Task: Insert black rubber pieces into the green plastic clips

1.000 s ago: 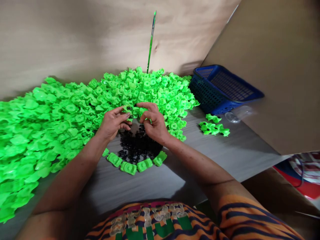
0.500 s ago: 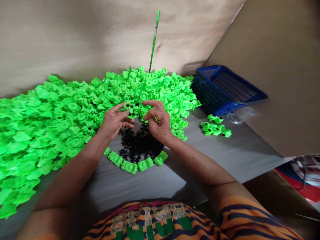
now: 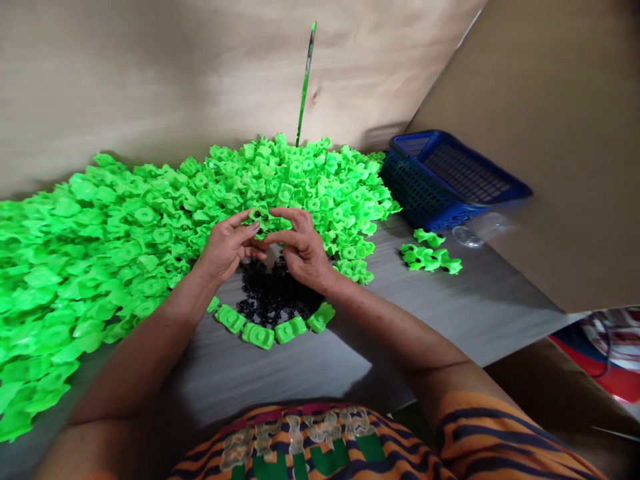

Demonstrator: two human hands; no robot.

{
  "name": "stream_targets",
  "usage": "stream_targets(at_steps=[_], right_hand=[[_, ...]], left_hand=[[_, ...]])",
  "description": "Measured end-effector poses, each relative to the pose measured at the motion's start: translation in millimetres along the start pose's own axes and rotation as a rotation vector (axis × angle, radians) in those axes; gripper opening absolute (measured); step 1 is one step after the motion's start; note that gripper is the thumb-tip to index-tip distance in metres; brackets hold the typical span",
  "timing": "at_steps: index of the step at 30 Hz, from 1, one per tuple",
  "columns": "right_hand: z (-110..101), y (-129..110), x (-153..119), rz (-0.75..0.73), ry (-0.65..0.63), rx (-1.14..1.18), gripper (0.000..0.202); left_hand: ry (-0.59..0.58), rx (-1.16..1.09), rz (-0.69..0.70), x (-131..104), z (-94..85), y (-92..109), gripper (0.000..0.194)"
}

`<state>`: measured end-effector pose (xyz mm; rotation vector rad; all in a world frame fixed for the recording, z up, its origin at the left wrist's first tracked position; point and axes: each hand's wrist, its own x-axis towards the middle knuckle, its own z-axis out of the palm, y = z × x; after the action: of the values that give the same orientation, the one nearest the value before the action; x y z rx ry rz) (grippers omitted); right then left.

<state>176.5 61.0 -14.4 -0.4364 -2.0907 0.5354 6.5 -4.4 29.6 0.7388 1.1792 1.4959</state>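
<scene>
My left hand (image 3: 225, 248) pinches a small green plastic toy car (image 3: 256, 227), its underside with black wheels facing me. My right hand (image 3: 304, 252) has closed in from the right, with its fingertips at the car's right edge. Below both hands lies a heap of black wheel axles (image 3: 270, 293), partly hidden by the right hand. Several green car bodies, among them one car body (image 3: 258, 335), form a curved row along the heap's near side.
A big pile of green car bodies (image 3: 145, 227) covers the table's left and back. To the right stand a blue plastic basket (image 3: 450, 193), a clear plastic cup (image 3: 470, 235) and a small group of green cars (image 3: 425, 259). A thin green-edged strip (image 3: 304, 87) rises behind the pile.
My right hand has moved left, from apart to touching the toy car. The left hand keeps its hold in nearly the same spot.
</scene>
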Motion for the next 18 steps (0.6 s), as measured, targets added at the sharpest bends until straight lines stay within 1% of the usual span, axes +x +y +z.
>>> stream_targets(at_steps=[2, 4, 7, 9, 12, 15, 16, 18], right_hand=[[1.4, 4.7, -0.7, -0.003, -0.021, -0.011, 0.047], [1.1, 11.2, -0.8, 0.037, -0.024, -0.025, 0.052], [-4.0, 19.6, 1.5, 0.113, -0.003, -0.066, 0.068], [-8.8, 20.0, 4.0, 0.113, -0.006, -0.102, 0.078], [-12.7, 12.7, 6.8, 0.0, -0.066, -0.145, 0.076], [-10.0, 7.9, 7.2, -0.137, -0.144, -0.189, 0.073], [-8.4, 9.4, 7.0, -0.155, -0.159, -0.211, 0.074], [-6.4, 17.7, 6.7, -0.141, -0.156, -0.26, 0.076]], left_hand=[[-0.026, -0.011, -0.028, -0.7, 0.1, 1.6, 0.038], [-0.044, -0.022, -0.054, -1.4, 0.6, 3.3, 0.033], [-0.051, -0.036, -0.089, -2.3, 1.3, 4.9, 0.029], [-0.052, -0.049, -0.111, -2.4, 1.3, 5.6, 0.028], [-0.069, -0.074, -0.137, -1.9, 0.4, 6.9, 0.028], [-0.086, -0.091, -0.139, -1.7, -0.2, 8.1, 0.028], [-0.084, -0.095, -0.138, -1.8, -0.2, 8.3, 0.029], [-0.08, -0.098, -0.144, -2.1, -0.2, 8.6, 0.031]])
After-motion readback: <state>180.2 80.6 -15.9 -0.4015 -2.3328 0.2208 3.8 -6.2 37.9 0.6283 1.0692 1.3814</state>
